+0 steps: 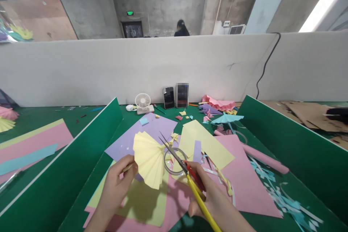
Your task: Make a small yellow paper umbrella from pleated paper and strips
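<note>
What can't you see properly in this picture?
Head view:
- Scissors: the handle loops are hidden inside the right hand.
- Yellow paper fan: its pinched end is covered by the left hand.
- Object beside the phone: blurred out.
- Roll of tape: partly behind the scissor blades.
- Both forearms: cut off by the bottom edge.

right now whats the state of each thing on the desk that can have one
left hand: pinching the yellow paper fan, which is pleated and spread
right hand: gripping the scissors, blades open
desk fan: upright
phone: leaning on the partition, screen dark
tape roll: lying flat
</note>
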A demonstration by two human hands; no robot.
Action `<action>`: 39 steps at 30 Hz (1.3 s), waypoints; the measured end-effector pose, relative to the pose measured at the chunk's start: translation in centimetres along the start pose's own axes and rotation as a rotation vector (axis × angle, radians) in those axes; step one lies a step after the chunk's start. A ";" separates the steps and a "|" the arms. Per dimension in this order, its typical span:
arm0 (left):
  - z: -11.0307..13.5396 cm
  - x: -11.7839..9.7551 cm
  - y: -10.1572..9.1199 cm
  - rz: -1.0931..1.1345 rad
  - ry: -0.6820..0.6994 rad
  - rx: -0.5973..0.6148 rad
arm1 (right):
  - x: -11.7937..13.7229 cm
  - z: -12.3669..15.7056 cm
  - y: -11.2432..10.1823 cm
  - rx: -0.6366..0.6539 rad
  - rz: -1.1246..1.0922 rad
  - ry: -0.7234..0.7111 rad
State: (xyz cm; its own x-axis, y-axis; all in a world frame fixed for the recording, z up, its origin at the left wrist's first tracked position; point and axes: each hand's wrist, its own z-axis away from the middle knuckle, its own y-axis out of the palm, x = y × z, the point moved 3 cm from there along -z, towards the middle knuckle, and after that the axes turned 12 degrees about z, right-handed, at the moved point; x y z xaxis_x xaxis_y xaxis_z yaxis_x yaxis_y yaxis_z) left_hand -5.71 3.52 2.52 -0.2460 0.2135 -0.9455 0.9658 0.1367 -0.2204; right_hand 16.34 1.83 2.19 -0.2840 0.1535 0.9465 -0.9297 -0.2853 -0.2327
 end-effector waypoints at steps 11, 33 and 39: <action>0.0 0.3 0.1 -0.020 0.000 0.036 | 0.9 0.2 0.0 0.009 0.010 0.027; 0.0 0.0 0.4 -0.117 0.005 0.057 | -1.3 -1.2 -0.2 -0.003 0.160 -0.131; 0.1 -0.3 0.5 -0.149 0.017 0.046 | -1.6 -1.2 -0.1 -0.073 0.100 -0.102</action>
State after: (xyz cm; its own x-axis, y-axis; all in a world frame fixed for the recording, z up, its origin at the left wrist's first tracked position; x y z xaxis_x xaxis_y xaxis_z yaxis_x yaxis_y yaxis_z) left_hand -5.19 3.43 2.69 -0.3881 0.2101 -0.8974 0.9210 0.1238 -0.3694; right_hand 16.57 2.72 0.46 -0.3545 0.0296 0.9346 -0.9136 -0.2238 -0.3395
